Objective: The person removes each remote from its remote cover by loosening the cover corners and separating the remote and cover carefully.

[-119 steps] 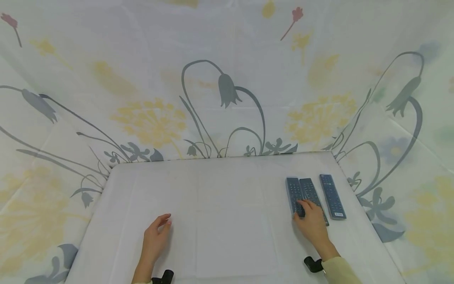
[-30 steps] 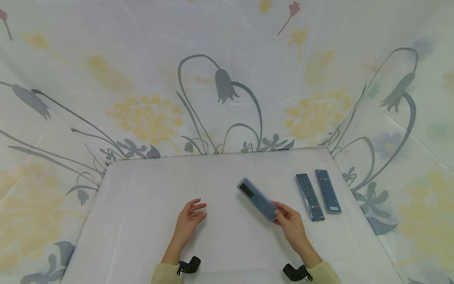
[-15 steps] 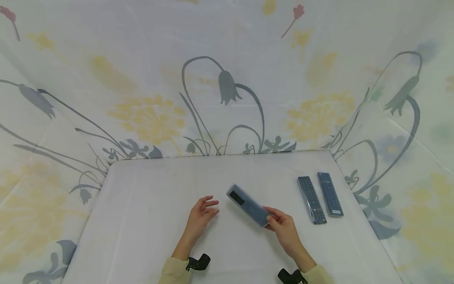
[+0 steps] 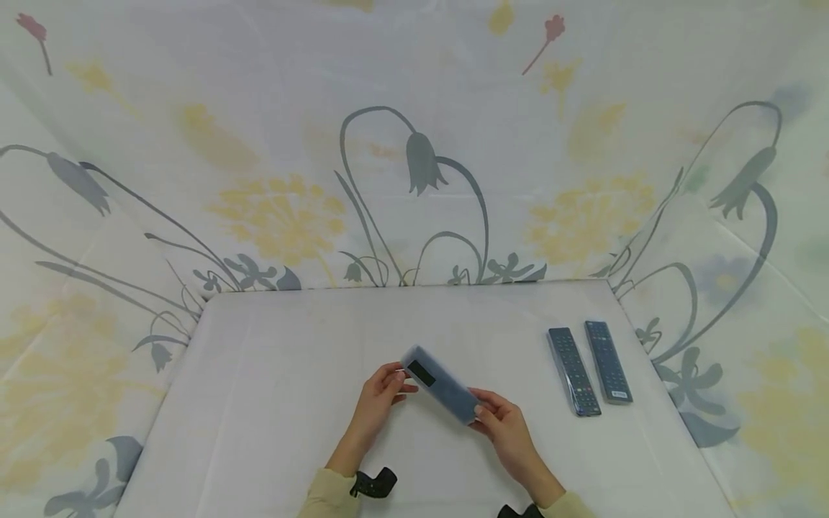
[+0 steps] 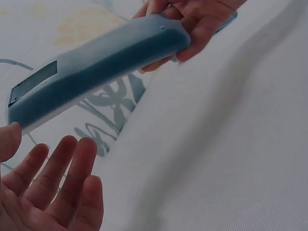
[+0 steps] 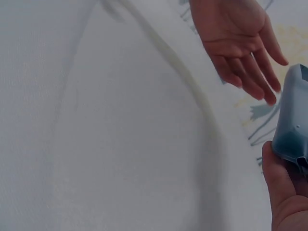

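My right hand [image 4: 508,435] grips the lower end of a remote control [image 4: 445,388], thumb on top and fingers beneath. The remote is tilted above the table, its plain blue-grey back with a dark rectangle facing up; its buttons are hidden. At the far end, my left hand [image 4: 376,403] has its thumb right by the corner. In the left wrist view, its loosely spread fingers [image 5: 62,183] stay below the remote and apart from it. The right wrist view shows the remote's near end [image 6: 293,130] above the right thumb.
Two more remote controls lie buttons up on the right of the white table [image 4: 272,360]: one nearer [image 4: 574,370], one beside the right edge [image 4: 609,361]. Flower-printed cloth [image 4: 278,216] rises around the table's back and sides. Each wrist wears a black camera [image 4: 376,483].
My right hand has picked the leftmost remote from the row, turned it back up and carried it left to the middle. My left hand has moved right, up to its far end.
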`<state>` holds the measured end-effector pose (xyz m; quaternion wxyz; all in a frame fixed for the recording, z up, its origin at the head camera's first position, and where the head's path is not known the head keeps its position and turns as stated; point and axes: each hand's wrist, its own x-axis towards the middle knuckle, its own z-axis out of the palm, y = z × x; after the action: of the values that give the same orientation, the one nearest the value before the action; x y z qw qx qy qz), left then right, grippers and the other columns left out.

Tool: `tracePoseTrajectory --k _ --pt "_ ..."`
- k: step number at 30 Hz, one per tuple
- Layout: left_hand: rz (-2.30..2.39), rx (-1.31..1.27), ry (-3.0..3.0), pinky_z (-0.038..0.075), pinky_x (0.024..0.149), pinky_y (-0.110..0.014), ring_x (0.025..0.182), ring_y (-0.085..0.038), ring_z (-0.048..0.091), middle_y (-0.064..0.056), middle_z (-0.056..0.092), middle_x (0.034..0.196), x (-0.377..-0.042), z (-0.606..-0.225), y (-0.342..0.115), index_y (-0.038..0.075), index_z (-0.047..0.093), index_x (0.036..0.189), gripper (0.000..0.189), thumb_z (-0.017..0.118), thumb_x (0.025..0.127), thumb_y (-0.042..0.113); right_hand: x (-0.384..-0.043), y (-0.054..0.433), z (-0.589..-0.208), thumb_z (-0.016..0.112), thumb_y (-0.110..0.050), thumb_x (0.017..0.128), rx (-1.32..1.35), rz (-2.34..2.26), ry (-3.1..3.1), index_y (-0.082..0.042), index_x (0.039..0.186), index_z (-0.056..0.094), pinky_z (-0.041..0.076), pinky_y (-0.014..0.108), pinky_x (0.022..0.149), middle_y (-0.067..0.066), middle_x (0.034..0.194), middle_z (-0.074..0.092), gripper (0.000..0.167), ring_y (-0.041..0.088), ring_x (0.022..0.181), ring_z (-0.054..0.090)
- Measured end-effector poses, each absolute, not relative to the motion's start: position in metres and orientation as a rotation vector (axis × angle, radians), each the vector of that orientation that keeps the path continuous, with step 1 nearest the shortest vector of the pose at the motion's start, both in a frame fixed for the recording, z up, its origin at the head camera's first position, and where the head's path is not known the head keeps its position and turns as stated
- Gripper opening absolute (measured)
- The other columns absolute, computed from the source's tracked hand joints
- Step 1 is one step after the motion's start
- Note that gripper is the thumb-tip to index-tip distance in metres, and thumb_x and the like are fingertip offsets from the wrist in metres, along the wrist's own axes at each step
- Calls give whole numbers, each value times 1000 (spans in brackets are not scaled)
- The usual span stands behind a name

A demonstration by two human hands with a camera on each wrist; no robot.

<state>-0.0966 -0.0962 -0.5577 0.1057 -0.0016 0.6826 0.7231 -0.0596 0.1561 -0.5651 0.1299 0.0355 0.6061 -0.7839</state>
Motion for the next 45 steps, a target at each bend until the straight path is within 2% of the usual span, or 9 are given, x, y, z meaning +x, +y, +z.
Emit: tracePoseTrajectory --k 4,9,17,21,27,32,36,39,45 --pt "2164 -26 1991 52 88 -36 102 -32 68 -13 70 107 -96 -556 -95 -5 54 126 35 55 104 22 -55 151 -573 56 1 98 97 -2318 1710 11 131 53 56 30 81 10 113 68 35 17 101 65" --pt "2202 -20 1977 53 84 -34 98 -31 69 -10 71 100 -95 -555 -93 -6 56 118 30 55 104 20 -50 147 -580 55 1 99 28 -2367 1641 0 128 59 55 31 83 8 117 67 30 16 105 65" --pt "2250 -53 1976 54 81 -32 91 -21 68 -10 70 98 -93 -553 -90 -9 57 117 27 56 103 14 -50 139 -583 56 5 97 141 -2295 1731 18 135 45 55 30 84 18 119 65 42 15 101 65" --pt "2265 -61 1985 54 78 -29 90 -19 66 -8 68 97 -94 -551 -89 -9 56 119 30 60 101 15 -50 136 -584 58 6 96 168 -2268 1769 19 135 45 55 30 84 23 120 64 43 15 98 66" --pt "2267 -63 2065 53 79 -26 91 -13 64 -9 67 103 -96 -550 -86 -8 59 119 30 67 96 10 -53 133 -589 62 8 93 155 -2209 1891 18 129 53 55 28 82 30 121 63 38 14 94 68" --pt "2234 -115 2142 52 79 -24 94 -12 62 -11 67 104 -97 -542 -85 -6 63 115 25 69 93 4 -56 129 -590 67 4 91 112 -2091 2106 12 122 63 54 24 81 25 119 66 32 14 98 67" --pt "2194 -95 2250 50 78 -24 95 -13 61 -12 67 102 -92 -521 -83 -6 64 112 22 69 93 2 -60 126 -591 70 2 89 45 -2012 2257 5 117 68 52 22 82 19 117 69 28 18 100 67" --pt "2173 -62 2314 49 79 -24 96 -15 60 -12 67 101 -88 -506 -82 -6 64 111 21 69 93 3 -63 125 -592 69 4 89 -4 -1990 2305 2 115 70 51 22 84 16 113 71 27 19 101 68" --pt "2185 -24 2320 48 80 -26 99 -17 60 -14 67 102 -87 -501 -81 -4 65 111 21 70 92 3 -68 125 -583 67 5 90 -52 -1996 2316 -2 116 70 52 23 84 11 111 72 27 24 104 68"
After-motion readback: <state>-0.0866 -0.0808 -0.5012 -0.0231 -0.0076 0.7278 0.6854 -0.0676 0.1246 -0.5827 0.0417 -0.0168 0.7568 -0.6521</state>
